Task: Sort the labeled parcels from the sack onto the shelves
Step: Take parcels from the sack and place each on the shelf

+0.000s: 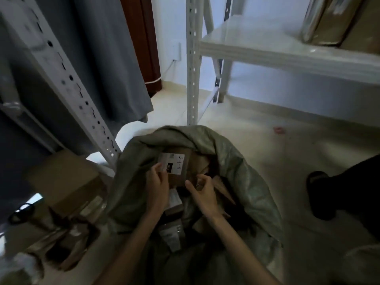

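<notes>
An open grey-green sack [242, 182] lies on the floor below me, with several brown cardboard parcels inside. Both hands are in its mouth on one small brown parcel [181, 171] that carries a white label with handwritten numbers. My left hand [158, 186] grips the parcel's left edge, thumb on the label. My right hand [203, 192] pinches its right edge. Another labelled parcel [172, 235] lies lower in the sack between my forearms.
A white metal shelf [287, 52] at upper right holds brown parcels [333, 21]. Its upright post [192, 68] stands just behind the sack. A second rack post [67, 83] slants at left, with cardboard boxes [65, 182] on the floor beside it. A dark shoe [320, 194] is at right.
</notes>
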